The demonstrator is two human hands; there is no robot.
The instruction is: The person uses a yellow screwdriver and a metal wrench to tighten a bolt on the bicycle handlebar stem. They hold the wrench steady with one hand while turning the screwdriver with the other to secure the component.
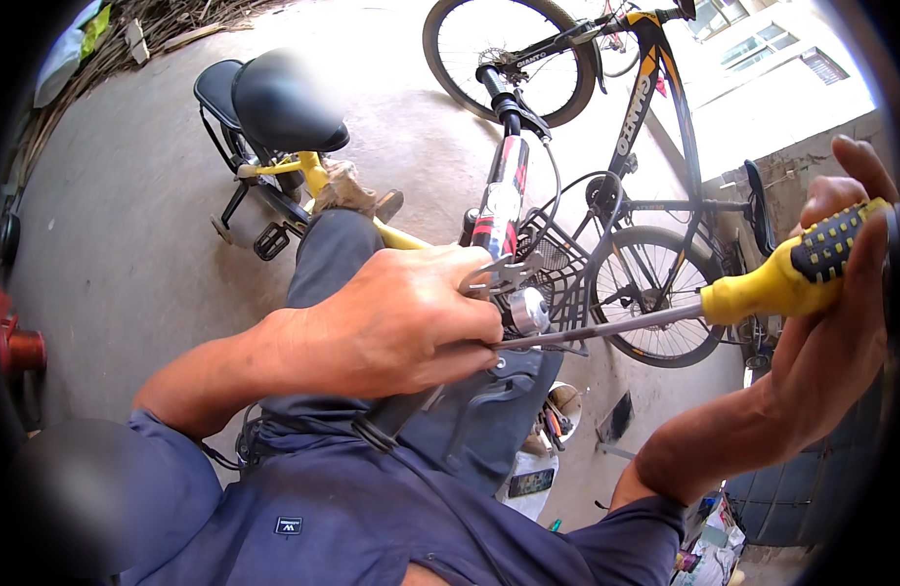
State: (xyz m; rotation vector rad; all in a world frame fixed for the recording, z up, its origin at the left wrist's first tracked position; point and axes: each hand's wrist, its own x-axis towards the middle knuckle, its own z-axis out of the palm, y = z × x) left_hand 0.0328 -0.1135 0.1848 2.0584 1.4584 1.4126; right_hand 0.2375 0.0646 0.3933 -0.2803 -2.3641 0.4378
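- Right hand (846, 303), over at the right edge of the frame, is wrapped round the handle of a screwdriver (797, 269), two of its fingertips raised above it.
- That screwdriver has a yellow and black handle at the right, and its grey shaft slants slightly downward to the middle of the frame; the tip is hidden at the other hand's fingers.
- Left hand (411, 317), in the middle, is curled closed beside a silver bracket (504, 276); I can't make out exactly what its fingers pinch.
- Just right of those knuckles, above the shaft, sits a round silver fitting (530, 311).
- Above the bracket, a bar (501, 200) covered in red, white and black climbs toward the top of the frame.
- Right of the bar, a black wire basket (565, 264) shows behind some loose cables.
- Small yellow bicycle (313, 176) at upper left, its frame running down toward the curled hand; a black pedal (271, 240) pokes out below.
- Bigger black and orange bicycle (655, 107) at upper right, both wheels in sight.
- Below centre, beside the dark trousers (489, 430), a pale tub (567, 402) holds what look like tools, with a phone (531, 482) lying below it.
- Off in the upper left corner, a heap of sticks (162, 27) lies along the concrete floor (118, 176).
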